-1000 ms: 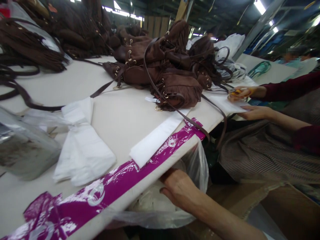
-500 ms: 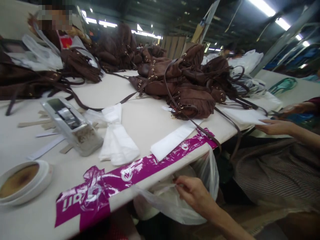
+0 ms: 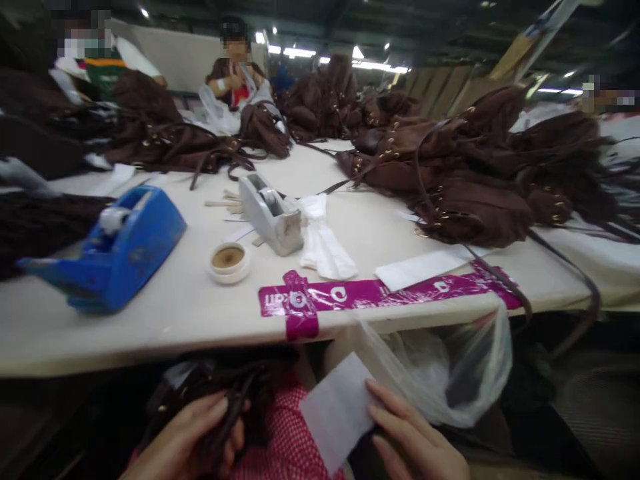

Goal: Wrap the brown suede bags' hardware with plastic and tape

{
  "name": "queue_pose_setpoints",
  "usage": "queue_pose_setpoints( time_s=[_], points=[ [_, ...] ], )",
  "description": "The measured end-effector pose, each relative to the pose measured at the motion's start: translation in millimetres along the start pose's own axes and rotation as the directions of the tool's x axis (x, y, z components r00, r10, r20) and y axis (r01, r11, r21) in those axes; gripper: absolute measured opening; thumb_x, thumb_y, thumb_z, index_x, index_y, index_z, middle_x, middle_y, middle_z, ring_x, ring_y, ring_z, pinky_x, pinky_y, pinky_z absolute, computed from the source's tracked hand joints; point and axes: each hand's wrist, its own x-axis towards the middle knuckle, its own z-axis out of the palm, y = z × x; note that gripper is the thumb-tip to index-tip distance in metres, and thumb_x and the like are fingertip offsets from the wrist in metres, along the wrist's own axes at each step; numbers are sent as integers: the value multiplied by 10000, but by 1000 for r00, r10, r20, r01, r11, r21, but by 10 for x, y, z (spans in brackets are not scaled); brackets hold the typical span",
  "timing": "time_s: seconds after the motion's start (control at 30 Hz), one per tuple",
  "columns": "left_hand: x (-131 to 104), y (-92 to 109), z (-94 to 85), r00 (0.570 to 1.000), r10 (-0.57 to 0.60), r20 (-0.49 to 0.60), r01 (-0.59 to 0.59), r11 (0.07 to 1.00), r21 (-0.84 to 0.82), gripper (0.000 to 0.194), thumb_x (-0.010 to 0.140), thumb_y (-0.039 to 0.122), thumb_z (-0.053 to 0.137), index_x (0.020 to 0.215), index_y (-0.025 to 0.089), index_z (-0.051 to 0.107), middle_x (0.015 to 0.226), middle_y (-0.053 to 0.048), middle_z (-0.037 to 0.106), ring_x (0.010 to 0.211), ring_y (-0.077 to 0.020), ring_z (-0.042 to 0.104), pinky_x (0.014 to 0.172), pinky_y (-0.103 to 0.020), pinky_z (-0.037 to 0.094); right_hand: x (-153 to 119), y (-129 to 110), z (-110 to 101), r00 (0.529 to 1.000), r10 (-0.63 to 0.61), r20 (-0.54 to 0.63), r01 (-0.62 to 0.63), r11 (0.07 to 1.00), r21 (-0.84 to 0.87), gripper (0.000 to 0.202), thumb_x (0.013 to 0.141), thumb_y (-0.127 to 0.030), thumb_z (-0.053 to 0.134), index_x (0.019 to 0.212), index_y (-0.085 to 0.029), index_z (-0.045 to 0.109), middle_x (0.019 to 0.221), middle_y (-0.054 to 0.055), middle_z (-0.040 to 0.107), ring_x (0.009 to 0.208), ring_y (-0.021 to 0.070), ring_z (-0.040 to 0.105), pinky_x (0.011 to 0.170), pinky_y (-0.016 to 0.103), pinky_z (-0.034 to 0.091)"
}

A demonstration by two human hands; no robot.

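My right hand [image 3: 415, 440] holds a white sheet of paper [image 3: 340, 410] low in the view, just in front of a clear plastic bag [image 3: 450, 367] taped under the table edge. On my lap, my left hand [image 3: 195, 440] grips a dark brown bag [image 3: 220, 390] by a strap. A magenta tape strip [image 3: 370, 293] runs along the table edge above both hands.
On the white table [image 3: 150, 320] stand a blue tape dispenser [image 3: 115, 250], a grey tape dispenser [image 3: 270, 213], a small round dish [image 3: 229, 261], folded white paper [image 3: 325, 243] and a white strip [image 3: 425, 267]. Brown fringed bags [image 3: 475, 173] are piled at right and back. Other people work at the far side.
My view has swung left and down. My right hand came away from the plastic bag with a white sheet. My left hand and the bag on my lap came into view.
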Motion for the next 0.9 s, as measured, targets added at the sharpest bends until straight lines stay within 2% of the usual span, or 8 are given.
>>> queue_pose_setpoints(
  time_s=[0.13,0.2,0.27,0.33,0.4,0.5,0.77,0.9],
  points=[
    [-62,76,174,998,42,51,-40,998,-38,460,729,512,801,920,104,710,746,-89,717,571,-134,623,521,-214,483,-4,-147,428,997,73,21,-76,975,207,312,833,-96,658,1086,-254,750,1126,86,763,966,209,752,859,194,587],
    [-57,82,218,997,51,59,-48,997,-56,435,725,489,803,911,104,719,772,-98,723,597,-140,626,538,-222,495,-28,-205,600,971,239,16,-230,910,345,243,808,-120,703,985,-268,780,1073,72,775,948,208,752,827,193,597],
    [-61,74,234,997,68,48,-65,996,-67,415,717,470,806,908,108,735,831,-106,730,655,-151,633,567,-233,510,-30,-278,738,868,496,32,-431,720,544,252,792,-195,750,1033,-268,763,1130,88,750,993,235,734,806,240,612],
    [-73,67,243,996,84,18,-83,994,-68,395,699,454,812,886,110,754,908,-113,735,744,-167,638,610,-238,520,6,-371,848,702,699,139,-550,407,729,435,754,-280,801,1175,-258,695,1183,108,723,1018,263,717,796,305,618],
    [-81,69,257,997,83,-6,-83,994,-75,381,679,440,818,872,115,768,957,-115,738,819,-182,634,660,-245,523,63,-470,935,556,785,272,-570,122,813,563,700,-343,845,1218,-238,651,1147,108,732,992,267,716,799,340,607],
    [-75,78,283,997,75,16,-73,994,-86,386,678,436,806,882,109,781,933,-120,748,810,-184,626,700,-253,509,122,-589,1033,450,802,394,-584,-69,809,492,634,-388,883,1045,-191,696,995,95,762,902,250,717,769,323,581],
    [-113,69,208,998,57,10,-55,989,-139,258,781,334,739,908,112,774,980,-112,757,907,-215,655,800,-272,499,70,-653,1200,451,770,450,-696,-12,718,407,633,-468,834,882,-165,726,828,75,772,754,249,714,695,326,573],
    [1,150,568,990,24,135,-9,993,-117,257,886,365,671,1049,168,699,1134,-90,696,1014,-249,647,879,-391,536,182,-344,715,646,620,445,-681,205,703,315,697,-574,724,818,-284,739,759,-17,776,722,239,743,655,357,594]
  ],
)
